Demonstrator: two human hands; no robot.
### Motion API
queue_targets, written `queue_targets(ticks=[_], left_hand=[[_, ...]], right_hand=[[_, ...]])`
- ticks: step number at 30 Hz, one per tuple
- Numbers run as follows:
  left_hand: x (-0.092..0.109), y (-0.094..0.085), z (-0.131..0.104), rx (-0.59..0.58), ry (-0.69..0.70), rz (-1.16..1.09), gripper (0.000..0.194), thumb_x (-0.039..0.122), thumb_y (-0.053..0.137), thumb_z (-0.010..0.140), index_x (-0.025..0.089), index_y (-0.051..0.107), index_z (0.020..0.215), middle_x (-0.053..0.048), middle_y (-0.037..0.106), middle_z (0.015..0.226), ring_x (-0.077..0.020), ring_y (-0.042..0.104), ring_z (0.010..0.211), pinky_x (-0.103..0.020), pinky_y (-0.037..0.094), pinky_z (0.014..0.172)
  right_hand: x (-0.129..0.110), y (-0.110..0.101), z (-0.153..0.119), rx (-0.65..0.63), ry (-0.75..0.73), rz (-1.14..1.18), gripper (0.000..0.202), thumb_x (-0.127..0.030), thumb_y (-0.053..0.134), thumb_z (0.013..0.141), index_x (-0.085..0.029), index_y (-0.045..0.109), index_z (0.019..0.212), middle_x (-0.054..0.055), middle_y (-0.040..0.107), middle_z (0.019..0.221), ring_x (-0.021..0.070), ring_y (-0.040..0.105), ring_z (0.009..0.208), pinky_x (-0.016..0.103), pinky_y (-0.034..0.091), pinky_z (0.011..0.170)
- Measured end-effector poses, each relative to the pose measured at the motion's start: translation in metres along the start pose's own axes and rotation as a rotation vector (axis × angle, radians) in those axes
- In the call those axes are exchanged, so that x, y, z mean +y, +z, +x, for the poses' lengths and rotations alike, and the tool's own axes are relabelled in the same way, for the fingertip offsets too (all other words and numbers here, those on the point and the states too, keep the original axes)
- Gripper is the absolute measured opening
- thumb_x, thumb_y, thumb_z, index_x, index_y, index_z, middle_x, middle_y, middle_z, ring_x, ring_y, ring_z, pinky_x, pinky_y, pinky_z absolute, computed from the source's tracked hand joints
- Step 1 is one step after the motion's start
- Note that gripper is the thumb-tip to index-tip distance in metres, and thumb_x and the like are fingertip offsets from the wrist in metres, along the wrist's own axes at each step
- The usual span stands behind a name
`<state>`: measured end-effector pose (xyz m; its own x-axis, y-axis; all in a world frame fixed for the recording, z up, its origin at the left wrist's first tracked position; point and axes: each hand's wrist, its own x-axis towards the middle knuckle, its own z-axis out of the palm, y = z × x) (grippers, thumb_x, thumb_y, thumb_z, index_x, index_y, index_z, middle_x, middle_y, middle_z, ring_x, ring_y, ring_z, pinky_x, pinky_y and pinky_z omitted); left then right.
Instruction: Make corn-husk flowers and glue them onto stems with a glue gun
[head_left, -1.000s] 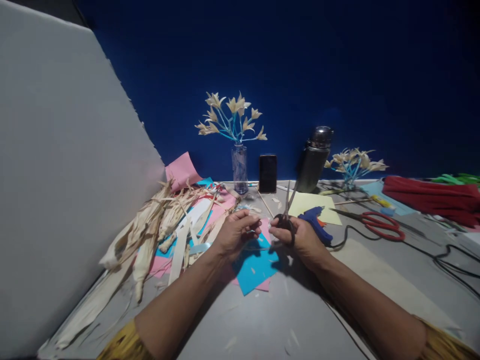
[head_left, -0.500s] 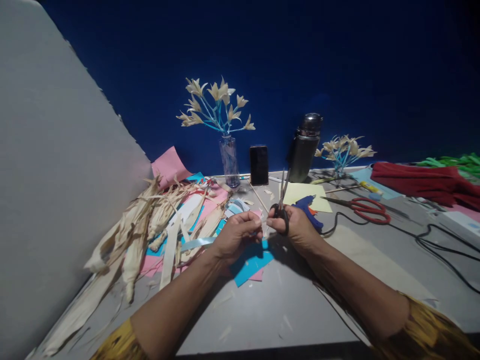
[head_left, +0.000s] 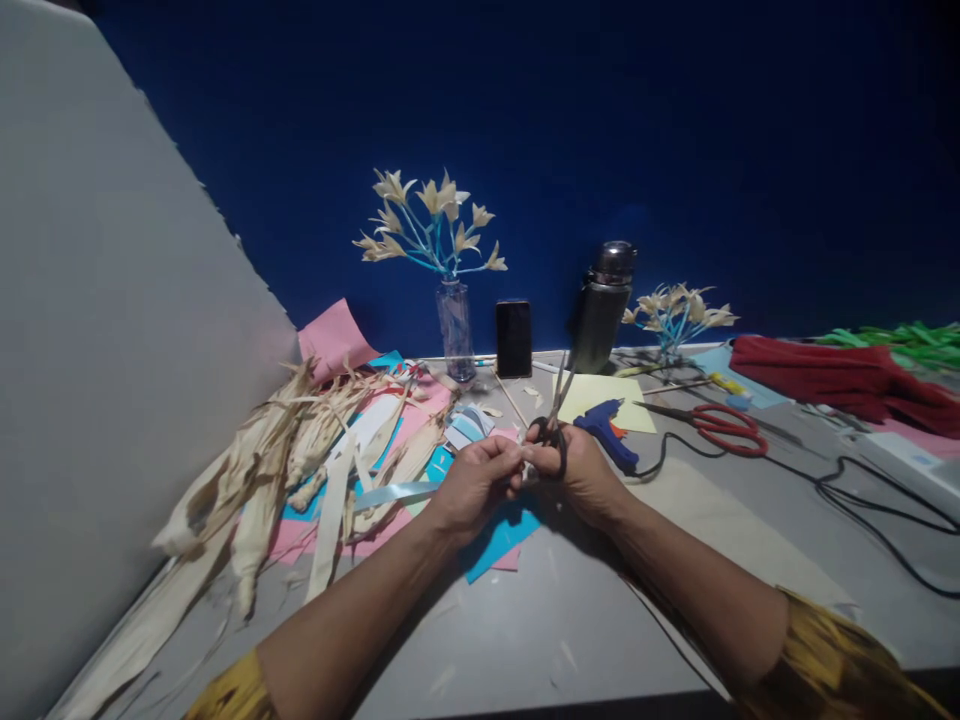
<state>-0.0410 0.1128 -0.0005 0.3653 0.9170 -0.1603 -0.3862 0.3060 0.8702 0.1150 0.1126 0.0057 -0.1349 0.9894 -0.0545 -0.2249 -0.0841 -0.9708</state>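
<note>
My left hand [head_left: 480,482] is closed in a pinch at the middle of the table, its fingertips on a small pale piece [head_left: 523,438] mostly covered by the fingers. Against it, my right hand [head_left: 589,478] has thumb and finger meeting the same piece. Black-handled scissors [head_left: 553,434] hang on the right hand's fingers, blades pointing up and away from me. Under both hands lies a sheet of blue paper [head_left: 499,540]. A blue glue gun [head_left: 609,438] rests just beyond the right hand.
Dried corn husks [head_left: 251,525] and pink paper [head_left: 334,335] cover the left side. Behind stand a glass vase [head_left: 454,330] of husk flowers, a phone [head_left: 514,338] and a metal flask [head_left: 604,305]. On the right lie red-handled scissors [head_left: 727,430], a black cord [head_left: 877,505] and red cloth [head_left: 840,380].
My hands have come together, the right thumb and finger now touching the left fingertips. The scissors moved slightly left with the right hand. The whole view shifted a little.
</note>
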Motion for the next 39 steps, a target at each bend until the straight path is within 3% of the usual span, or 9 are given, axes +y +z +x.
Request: queue_targets(ticks=[5,10,13,18,22,29,32,35,39], left_hand=[[0.001,0.001,-0.001,-0.074,-0.028,-0.028,0.032,0.033,0.085,0.068,0.013,0.061,0.072,0.001,0.056,0.062,-0.0072,0.049,0.054,-0.018,0.04,0.053],[0.007,0.0,-0.003,-0.178,-0.064,-0.113,0.033,0.031,0.086,0.068,0.013,0.058,0.07,0.001,0.056,0.064,-0.0062,0.047,0.052,-0.021,0.045,0.057],[0.01,-0.003,-0.003,-0.183,-0.076,-0.165,0.031,0.029,0.085,0.069,0.013,0.06,0.074,0.001,0.056,0.064,-0.0066,0.048,0.053,-0.022,0.045,0.057],[0.009,-0.006,0.001,-0.116,-0.051,-0.167,0.027,0.028,0.083,0.071,0.014,0.06,0.074,0.001,0.055,0.063,-0.0071,0.048,0.053,-0.021,0.044,0.057],[0.005,-0.003,0.0,-0.095,-0.059,-0.081,0.029,0.03,0.084,0.069,0.013,0.06,0.071,0.001,0.055,0.062,-0.0077,0.048,0.053,-0.02,0.041,0.054],[0.012,-0.002,-0.006,-0.296,-0.082,-0.184,0.033,0.032,0.082,0.071,0.014,0.056,0.066,0.002,0.049,0.06,-0.0074,0.043,0.052,-0.023,0.041,0.055],[0.017,0.0,-0.007,-0.221,-0.043,-0.234,0.031,0.033,0.081,0.072,0.014,0.057,0.068,0.001,0.051,0.065,-0.0092,0.049,0.057,-0.025,0.046,0.059],[0.012,0.003,-0.006,-0.137,-0.011,-0.197,0.033,0.036,0.083,0.07,0.014,0.064,0.085,-0.002,0.059,0.075,-0.0104,0.055,0.063,-0.023,0.046,0.06],[0.003,0.009,-0.005,-0.041,0.008,-0.078,0.035,0.033,0.085,0.067,0.013,0.065,0.087,0.0,0.059,0.066,-0.0085,0.052,0.057,-0.02,0.041,0.054]], right_hand=[[-0.001,-0.001,0.0,-0.084,0.018,0.139,0.039,-0.03,0.087,0.057,-0.017,0.06,0.082,-0.003,0.06,0.064,0.0117,0.054,0.056,0.024,0.041,0.055],[-0.004,-0.01,0.004,-0.242,0.132,0.329,0.034,-0.026,0.086,0.056,-0.016,0.062,0.077,-0.004,0.053,0.062,0.0073,0.044,0.051,0.02,0.032,0.049],[-0.006,-0.016,0.005,-0.291,0.159,0.4,0.03,-0.024,0.084,0.059,-0.016,0.062,0.078,-0.007,0.047,0.06,0.0051,0.035,0.05,0.019,0.027,0.047],[-0.006,-0.013,0.005,-0.17,0.0,0.19,0.037,-0.036,0.085,0.062,-0.017,0.062,0.084,-0.006,0.049,0.061,0.007,0.037,0.051,0.021,0.029,0.049],[-0.003,-0.007,0.002,-0.108,-0.012,0.031,0.04,-0.036,0.086,0.06,-0.017,0.062,0.086,-0.003,0.056,0.066,0.0093,0.043,0.055,0.023,0.033,0.053],[-0.007,-0.009,0.001,-0.164,0.04,0.201,0.032,-0.028,0.083,0.061,-0.015,0.06,0.08,-0.004,0.051,0.064,0.0076,0.04,0.054,0.022,0.029,0.051],[-0.009,-0.011,0.003,-0.142,0.002,0.24,0.031,-0.029,0.082,0.062,-0.016,0.059,0.078,-0.005,0.048,0.062,0.0062,0.035,0.05,0.021,0.026,0.048],[-0.01,-0.008,0.003,-0.064,-0.054,0.189,0.032,-0.031,0.081,0.062,-0.017,0.059,0.078,-0.006,0.049,0.062,0.0068,0.036,0.05,0.022,0.027,0.048],[-0.01,0.001,-0.003,0.04,-0.105,0.032,0.034,-0.034,0.082,0.061,-0.018,0.058,0.079,-0.004,0.052,0.062,0.0096,0.043,0.053,0.024,0.034,0.052]])
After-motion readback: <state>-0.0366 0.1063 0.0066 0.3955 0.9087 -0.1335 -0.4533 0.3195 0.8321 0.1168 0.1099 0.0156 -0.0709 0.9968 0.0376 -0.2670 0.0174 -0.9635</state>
